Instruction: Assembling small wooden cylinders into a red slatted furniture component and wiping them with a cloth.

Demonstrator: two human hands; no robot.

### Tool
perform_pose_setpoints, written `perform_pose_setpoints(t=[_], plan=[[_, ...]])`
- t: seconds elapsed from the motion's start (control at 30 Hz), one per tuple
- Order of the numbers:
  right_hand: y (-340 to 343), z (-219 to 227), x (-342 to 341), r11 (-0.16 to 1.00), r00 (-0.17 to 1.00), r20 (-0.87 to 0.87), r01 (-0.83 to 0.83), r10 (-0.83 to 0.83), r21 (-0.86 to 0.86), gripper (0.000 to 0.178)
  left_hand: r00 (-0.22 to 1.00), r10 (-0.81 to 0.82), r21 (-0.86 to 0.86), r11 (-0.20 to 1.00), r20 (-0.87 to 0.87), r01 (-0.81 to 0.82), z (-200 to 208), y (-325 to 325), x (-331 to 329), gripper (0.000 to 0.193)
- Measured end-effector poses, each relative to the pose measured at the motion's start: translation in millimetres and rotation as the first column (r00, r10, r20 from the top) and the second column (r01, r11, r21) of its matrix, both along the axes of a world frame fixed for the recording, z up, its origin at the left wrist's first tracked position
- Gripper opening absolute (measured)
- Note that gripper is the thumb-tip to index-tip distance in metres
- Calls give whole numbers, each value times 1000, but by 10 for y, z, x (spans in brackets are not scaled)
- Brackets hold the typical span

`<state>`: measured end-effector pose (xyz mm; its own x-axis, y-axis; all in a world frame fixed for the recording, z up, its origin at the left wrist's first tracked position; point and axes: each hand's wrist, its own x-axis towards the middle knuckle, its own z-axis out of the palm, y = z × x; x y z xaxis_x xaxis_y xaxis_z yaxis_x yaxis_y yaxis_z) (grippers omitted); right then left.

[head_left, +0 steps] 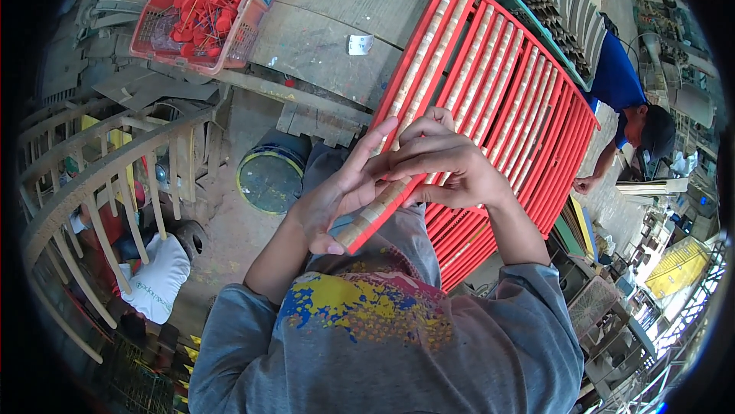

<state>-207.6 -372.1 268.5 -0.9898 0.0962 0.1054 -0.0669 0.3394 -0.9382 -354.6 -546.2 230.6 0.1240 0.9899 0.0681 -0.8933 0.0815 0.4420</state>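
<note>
Cluttered workshop, a desk (pixel 306 50) far; near, the left hand (pixel 337 188) cradles a tan-banded red bar (pixel 375 215), the right hand (pixel 459 163) pinching it; on the rack (pixel 411 50), right, several bars (pixel 469 54) bear tan bands, others (pixel 555 161) look plain red, so work seems part done, part left

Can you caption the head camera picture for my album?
Two hands hold a red strip topped with tan pieces beside rows of red slats.
</note>
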Motion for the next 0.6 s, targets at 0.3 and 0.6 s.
perform_pose_setpoints(t=[0.3, 0.6], plan=[[297, -866, -374, 822, 920, 175, 391, -350, -415, 47, 949, 275, -141, 945, -156, -297, -97, -177, -112, 149], [546, -3236, -1480, 322, 403, 103, 526, -910, 787, 50, 766, 483, -273, 738, -425, -617, -311, -205, -329, 149]])
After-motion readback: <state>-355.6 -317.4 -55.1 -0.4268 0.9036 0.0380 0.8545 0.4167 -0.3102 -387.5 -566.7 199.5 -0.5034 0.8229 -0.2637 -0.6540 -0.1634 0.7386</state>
